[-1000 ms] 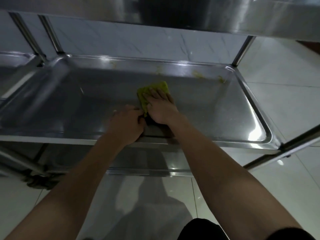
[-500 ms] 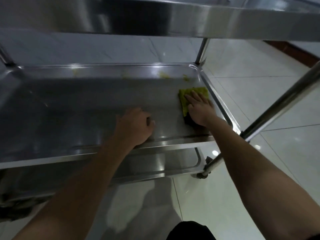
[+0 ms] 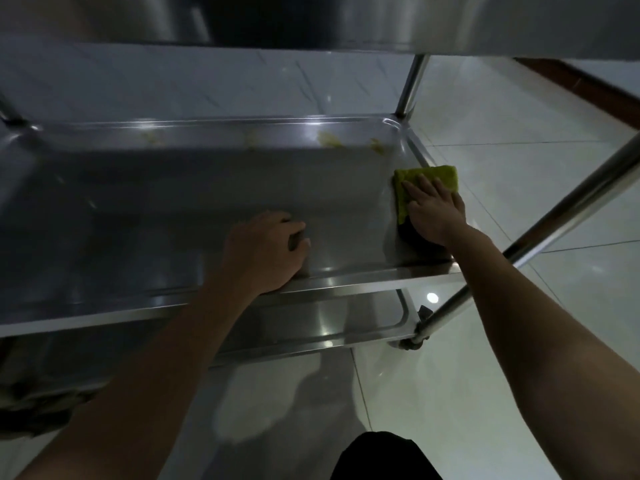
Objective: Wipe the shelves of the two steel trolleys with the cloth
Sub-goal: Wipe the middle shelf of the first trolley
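A yellow-green cloth (image 3: 438,175) lies flat at the right end of the steel trolley's middle shelf (image 3: 207,188), partly over its right rim. My right hand (image 3: 433,213) presses on the cloth with straight fingers. My left hand (image 3: 265,249) rests on the shelf's front edge, fingers loosely curled and holding nothing. Yellowish smears (image 3: 329,138) mark the shelf's back wall.
The top shelf (image 3: 346,19) hangs close overhead. A lower shelf (image 3: 346,323) shows beneath. Steel posts stand at the back right (image 3: 410,84) and front right (image 3: 554,216), with a caster (image 3: 414,341) below. Pale floor tiles (image 3: 519,133) lie to the right.
My right hand has slid the cloth from the shelf's middle to its right end. My left hand has stayed on the front edge while the view swung right.
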{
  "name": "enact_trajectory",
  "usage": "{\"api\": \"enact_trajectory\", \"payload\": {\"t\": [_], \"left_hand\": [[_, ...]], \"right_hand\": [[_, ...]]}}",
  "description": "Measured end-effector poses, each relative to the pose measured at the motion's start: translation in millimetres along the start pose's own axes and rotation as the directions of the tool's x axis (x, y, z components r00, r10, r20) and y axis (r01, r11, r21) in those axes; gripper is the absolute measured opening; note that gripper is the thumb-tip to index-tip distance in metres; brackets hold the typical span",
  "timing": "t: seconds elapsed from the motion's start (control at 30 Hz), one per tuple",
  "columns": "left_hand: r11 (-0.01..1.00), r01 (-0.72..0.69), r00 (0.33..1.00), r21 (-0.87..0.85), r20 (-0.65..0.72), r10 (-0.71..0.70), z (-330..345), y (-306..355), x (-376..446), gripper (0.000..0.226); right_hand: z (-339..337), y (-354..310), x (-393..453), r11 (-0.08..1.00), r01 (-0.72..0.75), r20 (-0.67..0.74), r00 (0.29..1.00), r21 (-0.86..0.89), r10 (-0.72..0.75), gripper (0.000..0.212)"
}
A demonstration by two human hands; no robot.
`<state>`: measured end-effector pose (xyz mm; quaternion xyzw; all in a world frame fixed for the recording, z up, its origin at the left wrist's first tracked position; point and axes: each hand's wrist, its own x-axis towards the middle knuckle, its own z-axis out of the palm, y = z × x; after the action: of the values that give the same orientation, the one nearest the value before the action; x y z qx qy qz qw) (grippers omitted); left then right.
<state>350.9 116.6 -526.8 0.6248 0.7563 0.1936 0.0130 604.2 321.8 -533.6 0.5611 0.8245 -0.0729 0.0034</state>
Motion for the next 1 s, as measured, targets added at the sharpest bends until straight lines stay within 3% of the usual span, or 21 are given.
{"api": "enact_trajectory", "payload": {"t": [0.1,0.2,0.3,0.47,0.57,0.77,0.9,1.0], "left_hand": [[0.998,0.010,1.000,-0.055,0.004,-0.010,-17.7,-22.2,-4.2,0.036],[0.995,0.070,0.998,0.078,-0.014,-0.069,-35.9,-52.1,-11.3,0.035],[0.974,0.141,0.990,0.178,0.004,-0.144,-47.2,-78.1,-22.9,0.031],[0.973,0.202,0.979,0.115,0.015,-0.205,-47.7,-86.5,-40.2,0.029],[0.966,0.231,0.972,0.115,0.007,-0.233,-48.0,-86.0,-42.0,0.027],[0.966,0.231,0.971,0.117,0.041,-0.237,-39.1,-83.1,-48.8,0.037],[0.954,0.236,0.967,0.183,0.049,-0.249,-31.1,-66.0,-50.2,0.049],[0.981,0.183,0.982,0.060,0.034,-0.185,-25.5,-32.9,-57.2,0.044]], "right_hand": [[4.4,-25.7,3.7,0.998,0.061,0.013,0.998,-0.018,-0.060,0.058],[8.8,-71.9,5.7,0.994,0.093,0.008,0.996,0.050,-0.094,0.065],[17.1,-134.4,8.3,0.981,0.192,-0.006,0.981,0.036,-0.192,0.059],[31.3,-246.7,-10.9,0.911,0.410,0.012,0.912,0.043,-0.411,0.056],[32.7,-273.2,-24.9,0.874,0.484,0.033,0.874,0.045,-0.485,0.056],[25.1,-238.0,-32.9,0.883,0.461,0.035,0.884,0.087,-0.465,0.056],[19.5,-167.0,-38.7,0.927,0.371,0.000,0.928,0.051,-0.371,0.055],[12.8,-100.9,-46.2,0.968,0.243,-0.020,0.970,0.069,-0.242,0.055]]}}
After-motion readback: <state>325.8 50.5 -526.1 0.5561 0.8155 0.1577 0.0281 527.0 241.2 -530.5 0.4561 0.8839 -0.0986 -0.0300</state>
